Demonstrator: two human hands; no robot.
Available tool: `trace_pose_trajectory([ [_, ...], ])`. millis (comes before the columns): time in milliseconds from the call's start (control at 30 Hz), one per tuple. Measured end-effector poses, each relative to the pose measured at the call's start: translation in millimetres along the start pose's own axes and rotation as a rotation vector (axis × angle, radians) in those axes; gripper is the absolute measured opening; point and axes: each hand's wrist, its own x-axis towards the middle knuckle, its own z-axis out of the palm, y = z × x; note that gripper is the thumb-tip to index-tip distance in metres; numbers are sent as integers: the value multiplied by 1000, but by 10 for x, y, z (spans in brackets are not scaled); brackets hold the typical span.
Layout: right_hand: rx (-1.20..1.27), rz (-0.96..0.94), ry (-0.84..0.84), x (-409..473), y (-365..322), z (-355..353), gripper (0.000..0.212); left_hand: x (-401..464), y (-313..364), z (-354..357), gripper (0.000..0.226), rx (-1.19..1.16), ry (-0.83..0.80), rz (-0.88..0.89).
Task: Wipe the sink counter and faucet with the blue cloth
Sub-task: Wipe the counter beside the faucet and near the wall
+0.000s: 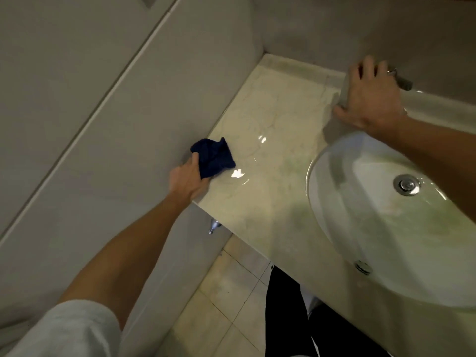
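Observation:
My left hand [189, 180] grips a crumpled dark blue cloth [215, 157] at the left end of the pale marble counter [273, 140], close to the side wall. The cloth touches the counter surface. My right hand [371, 95] is at the back of the counter, its fingers wrapped round a grey cylindrical object [343, 92] that it mostly hides. Just right of that hand a metal faucet part [401, 82] sticks out near the back wall. The white oval sink basin [386, 222] with its chrome drain [407, 185] lies to the right.
A tiled wall [103, 112] runs along the counter's left end, and a raised marble backsplash [296, 67] along the rear. A chrome overflow [362, 267] marks the basin's near side. Below the counter edge are floor tiles [231, 305], a small chrome valve [213, 225] and dark trousers [286, 318].

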Motion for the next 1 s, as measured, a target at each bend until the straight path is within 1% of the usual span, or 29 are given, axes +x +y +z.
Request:
trace_pose_trajectory([
  [67,5,15,1,2,-16,12,70,-76,132,2,50,-33,7,-33],
  [100,7,22,-5,3,-26,5,70,-131,234,9,50,-64,9,-41],
  [200,22,34,-21,10,-3,-3,72,-386,622,33,36,-177,27,-88],
  [300,37,45,-42,4,-6,-16,74,-711,1007,31,31,-261,31,-117],
  [467,55,78,-65,-13,-17,-63,72,-1240,1709,62,37,-410,-25,-265],
  [567,72,89,-75,-53,-26,-107,70,-1553,2174,62,36,-509,-18,-317],
  [733,71,107,-108,-98,-55,-204,69,-2001,2886,35,43,-639,-54,-410],
  [867,67,132,-101,-107,-83,-220,65,-2307,3475,-10,45,-771,-104,-405],
  [933,85,142,-104,-94,-100,-219,64,-2245,3733,-65,39,-797,-141,-385],
  [967,102,146,-105,-86,-105,-222,64,-2145,3849,-120,32,-850,-173,-389],
  [1000,120,152,-103,-75,-102,-227,63,-2021,3954,-186,21,-962,-220,-421],
])
